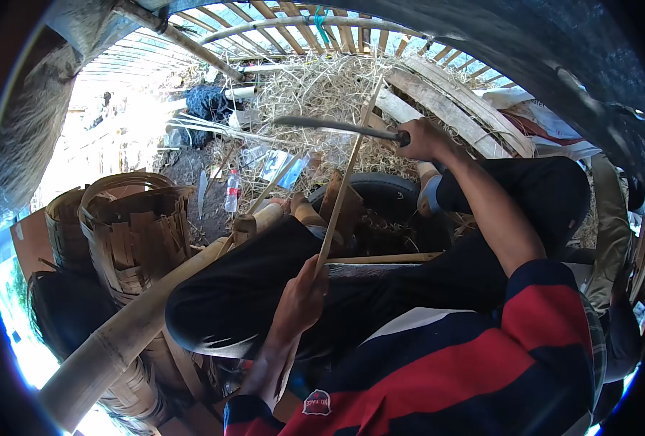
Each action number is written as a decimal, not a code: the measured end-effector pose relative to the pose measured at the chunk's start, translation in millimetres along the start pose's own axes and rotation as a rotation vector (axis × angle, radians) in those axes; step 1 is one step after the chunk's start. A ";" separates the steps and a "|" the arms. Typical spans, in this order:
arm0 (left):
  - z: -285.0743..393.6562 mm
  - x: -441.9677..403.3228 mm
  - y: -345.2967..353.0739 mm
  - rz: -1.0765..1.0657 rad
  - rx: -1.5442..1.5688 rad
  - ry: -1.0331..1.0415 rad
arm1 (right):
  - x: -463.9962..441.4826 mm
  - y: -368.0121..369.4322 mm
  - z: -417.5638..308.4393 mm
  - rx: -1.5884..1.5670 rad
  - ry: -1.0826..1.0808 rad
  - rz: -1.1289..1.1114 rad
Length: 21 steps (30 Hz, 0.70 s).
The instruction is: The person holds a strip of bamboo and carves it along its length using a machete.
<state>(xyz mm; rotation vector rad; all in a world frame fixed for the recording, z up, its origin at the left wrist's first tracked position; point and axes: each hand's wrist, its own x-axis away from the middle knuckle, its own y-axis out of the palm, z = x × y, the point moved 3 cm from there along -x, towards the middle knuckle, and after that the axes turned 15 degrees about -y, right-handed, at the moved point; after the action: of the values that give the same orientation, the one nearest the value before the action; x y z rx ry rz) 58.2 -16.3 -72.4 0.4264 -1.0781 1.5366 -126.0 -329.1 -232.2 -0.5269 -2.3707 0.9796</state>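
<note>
My left hand [300, 299] is closed around the lower part of a long, flat bamboo strip [345, 178], which slants up and away from me. In my right hand [420, 140] is the handle of a long-bladed knife, fingers wrapped round it. The knife's dark blade [315, 124] points left and crosses the upper part of the strip. Whether the edge touches the strip or only passes over it, I cannot tell. Part of the strip's near end runs under my left forearm.
A thick bamboo pole [111, 350] lies slantwise at my left, beside woven bamboo baskets [130, 243]. Beyond my knees are a black tyre [384, 187], a heap of shavings [315, 91], a plastic bottle [232, 192] and wooden planks [457, 109]. A slatted fence [279, 33] curves behind.
</note>
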 end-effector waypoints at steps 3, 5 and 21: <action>-6.5 0.0 -1.2 -0.098 0.032 -0.068 | -0.8 0.4 8.6 0.080 0.024 -0.040; -8.6 0.5 0.6 -0.168 0.137 -0.176 | -3.8 -1.5 19.7 0.161 0.143 -0.018; 5.2 -2.6 -1.2 -0.219 0.556 -0.298 | 50.9 4.5 -135.5 -0.071 -0.384 0.011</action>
<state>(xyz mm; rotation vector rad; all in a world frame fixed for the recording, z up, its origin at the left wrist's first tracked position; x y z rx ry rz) 58.5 -22.1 -71.3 1.1465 -0.7746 1.5918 -85.4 -227.2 -137.6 -0.4059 -2.7522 1.0842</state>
